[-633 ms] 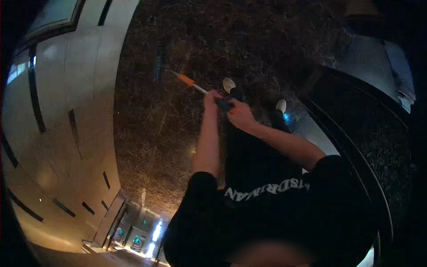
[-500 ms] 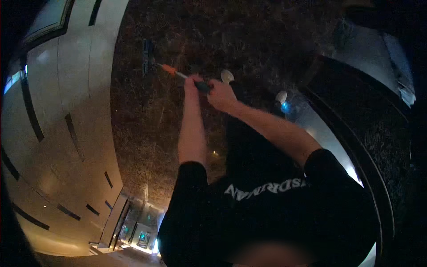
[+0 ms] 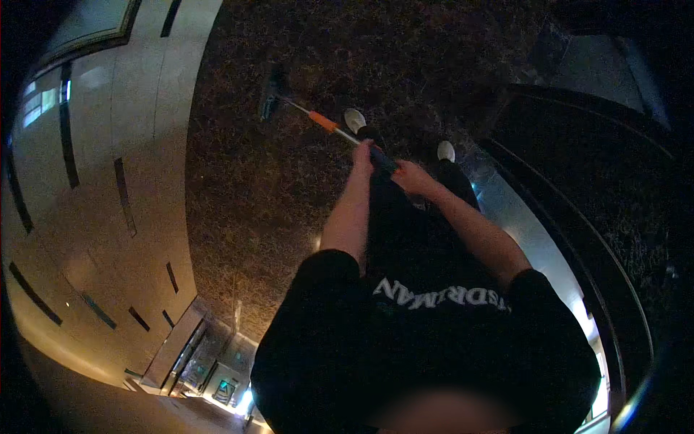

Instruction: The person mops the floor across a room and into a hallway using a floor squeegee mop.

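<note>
Both my hands are closed on the pole of a long-handled mop (image 3: 322,121), which has a dark grip, a silver shaft and an orange sleeve. My left hand (image 3: 366,155) wraps the lower part of the dark grip. Higher up, near the grip's end, my right hand (image 3: 410,178) is shut on it, close in front of my body. The pole slants away to the far left, down to a narrow dark mop head (image 3: 269,98) on the dark mottled floor (image 3: 238,173). Dimness hides the head's exact make.
A pale wall (image 3: 137,94) with dark slots curves along the left. My light shoes (image 3: 354,120) stand just beyond my hands. To the right runs a long dark piece with a raised edge (image 3: 571,195). At lower left is a lit passage (image 3: 224,387).
Both hands have drawn back toward my body and to the right, with the mop still held. The mop head has also shifted right in the picture. The view has turned slightly.
</note>
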A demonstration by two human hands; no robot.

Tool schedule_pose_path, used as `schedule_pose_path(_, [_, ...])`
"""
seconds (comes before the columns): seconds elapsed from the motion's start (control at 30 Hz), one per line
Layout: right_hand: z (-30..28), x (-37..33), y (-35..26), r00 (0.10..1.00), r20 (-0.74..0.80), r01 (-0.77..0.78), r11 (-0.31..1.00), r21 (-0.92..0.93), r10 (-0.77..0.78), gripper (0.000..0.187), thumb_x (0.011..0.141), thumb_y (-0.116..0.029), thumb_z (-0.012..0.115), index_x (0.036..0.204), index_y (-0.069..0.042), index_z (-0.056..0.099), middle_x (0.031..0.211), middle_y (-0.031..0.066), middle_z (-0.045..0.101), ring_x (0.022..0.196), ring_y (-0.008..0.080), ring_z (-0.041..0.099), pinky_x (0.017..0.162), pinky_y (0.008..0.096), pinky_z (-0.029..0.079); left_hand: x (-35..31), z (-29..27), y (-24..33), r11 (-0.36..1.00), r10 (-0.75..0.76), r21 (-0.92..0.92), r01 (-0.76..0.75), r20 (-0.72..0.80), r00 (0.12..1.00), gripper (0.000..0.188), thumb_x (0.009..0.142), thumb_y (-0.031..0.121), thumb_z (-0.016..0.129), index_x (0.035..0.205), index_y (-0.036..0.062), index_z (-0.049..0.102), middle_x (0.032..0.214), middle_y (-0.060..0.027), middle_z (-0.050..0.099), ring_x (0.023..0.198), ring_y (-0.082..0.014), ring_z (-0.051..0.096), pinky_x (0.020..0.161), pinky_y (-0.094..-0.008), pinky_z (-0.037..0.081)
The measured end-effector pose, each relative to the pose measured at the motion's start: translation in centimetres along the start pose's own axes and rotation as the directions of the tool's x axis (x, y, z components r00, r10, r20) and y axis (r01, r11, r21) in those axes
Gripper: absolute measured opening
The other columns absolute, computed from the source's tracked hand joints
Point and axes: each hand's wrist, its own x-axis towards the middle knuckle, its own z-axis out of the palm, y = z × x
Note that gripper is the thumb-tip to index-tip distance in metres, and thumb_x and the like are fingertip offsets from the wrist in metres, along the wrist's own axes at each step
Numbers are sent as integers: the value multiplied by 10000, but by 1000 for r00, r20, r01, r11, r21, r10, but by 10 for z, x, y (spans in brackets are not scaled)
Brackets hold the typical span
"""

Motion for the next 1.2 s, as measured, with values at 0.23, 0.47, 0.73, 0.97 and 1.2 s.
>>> schedule_pose_path(0.23, [-37,-27,84,968,173,-210,964,164,181,297,663,-196,561,869,6,491,731,88,520,707,187,501,598,307,403,34,15,-123,827,302,452,-334,145,942,412,770,368,406,844,-22,515,812,-158,528,777,-256,501,681,-366,359])
schedule_pose_path(0.47, [-62,4,192,954,82,-294,953,74,288,170,663,-169,566,732,-27,503,611,49,467,559,148,471,473,274,379,-58,57,-84,282,130,745,-605,595,793,229,757,227,428,788,21,522,687,-122,543,655,-197,532,580,-300,400])
schedule_pose_path(0.73, [-97,88,121,922,266,-333,927,174,281,107,706,-97,485,736,-39,569,518,62,431,371,141,389,290,302,280,9,-64,-57,790,556,390,-473,-130,821,215,729,218,451,760,15,514,615,-94,514,537,-197,513,529,-313,407])
schedule_pose_path(0.97, [-28,150,139,718,526,632,108,-768,-456,270,625,-106,523,892,-67,527,772,125,544,686,292,529,592,360,425,32,-101,-171,889,438,21,-457,-329,837,212,699,211,459,700,4,506,606,-99,510,501,-196,495,492,-296,399])
schedule_pose_path(1.2, [-15,106,118,810,566,572,-6,-820,-157,206,619,-116,519,816,-56,526,734,94,541,672,271,535,577,350,428,56,-65,-443,778,354,583,-236,-96,930,297,659,301,531,875,97,542,753,-175,545,646,-281,545,546,-452,415])
